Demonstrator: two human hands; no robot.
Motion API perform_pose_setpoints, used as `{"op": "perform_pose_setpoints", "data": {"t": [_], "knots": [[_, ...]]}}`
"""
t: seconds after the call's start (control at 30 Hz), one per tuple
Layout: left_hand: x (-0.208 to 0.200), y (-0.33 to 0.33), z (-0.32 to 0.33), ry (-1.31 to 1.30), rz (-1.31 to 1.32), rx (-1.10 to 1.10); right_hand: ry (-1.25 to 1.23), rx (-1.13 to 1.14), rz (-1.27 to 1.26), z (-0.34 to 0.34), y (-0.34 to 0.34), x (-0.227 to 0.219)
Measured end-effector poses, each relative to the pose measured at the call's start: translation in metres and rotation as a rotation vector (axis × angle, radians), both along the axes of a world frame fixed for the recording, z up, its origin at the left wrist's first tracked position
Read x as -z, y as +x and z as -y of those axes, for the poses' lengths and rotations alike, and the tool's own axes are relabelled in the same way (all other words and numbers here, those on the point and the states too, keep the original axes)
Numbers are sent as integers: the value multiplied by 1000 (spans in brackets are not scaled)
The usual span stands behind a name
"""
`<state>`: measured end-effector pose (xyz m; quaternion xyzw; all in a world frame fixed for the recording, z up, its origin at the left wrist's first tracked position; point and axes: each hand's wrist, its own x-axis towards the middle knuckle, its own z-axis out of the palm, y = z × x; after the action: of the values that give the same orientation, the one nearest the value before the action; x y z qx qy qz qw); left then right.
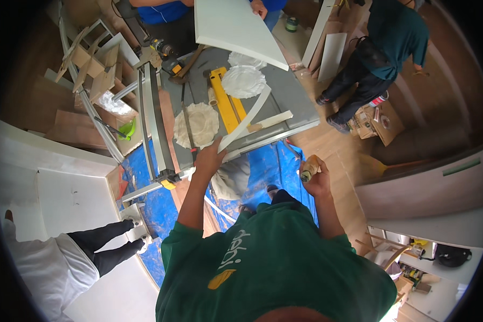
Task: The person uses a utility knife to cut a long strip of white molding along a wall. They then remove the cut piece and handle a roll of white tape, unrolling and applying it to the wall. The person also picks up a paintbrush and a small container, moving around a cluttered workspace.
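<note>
My left hand (209,161) is closed at the near edge of a grey worktable (290,102), around a long white flexible strip (250,115). The strip curves away across the table, and a white length also hangs below the hand. My right hand (319,181) grips a small amber-brown container (310,167) with a greenish end, off the table's near right corner; its exact kind is unclear. On the table lie a yellow tool (228,102), a crumpled off-white round sheet (197,125) and a whiter one (243,81). A short whitish strip (273,120) rests near the front edge.
Across the table, a person in blue holds a white panel (239,32). Another person (383,48) stands at the right beside a cardboard box (378,121); a third (53,263) is at lower left. A cordless drill (163,47) and metal rails (158,123) lie left. Blue sheeting (268,169) covers the floor.
</note>
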<state>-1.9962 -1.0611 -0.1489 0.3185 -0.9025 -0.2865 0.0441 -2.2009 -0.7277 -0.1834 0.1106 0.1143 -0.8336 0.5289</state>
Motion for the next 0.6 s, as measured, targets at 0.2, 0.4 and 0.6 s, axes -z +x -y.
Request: {"op": "perform_pose_setpoints", "data": {"t": [0.2, 0.4, 0.6], "knots": [[17, -14, 15, -132, 163, -10, 34, 99, 44, -17, -28, 0], [20, -12, 0, -300, 165, 38, 74, 135, 93, -18, -61, 20], [35, 1, -22, -361, 28, 27, 157, -5, 110, -4, -83, 27]]}}
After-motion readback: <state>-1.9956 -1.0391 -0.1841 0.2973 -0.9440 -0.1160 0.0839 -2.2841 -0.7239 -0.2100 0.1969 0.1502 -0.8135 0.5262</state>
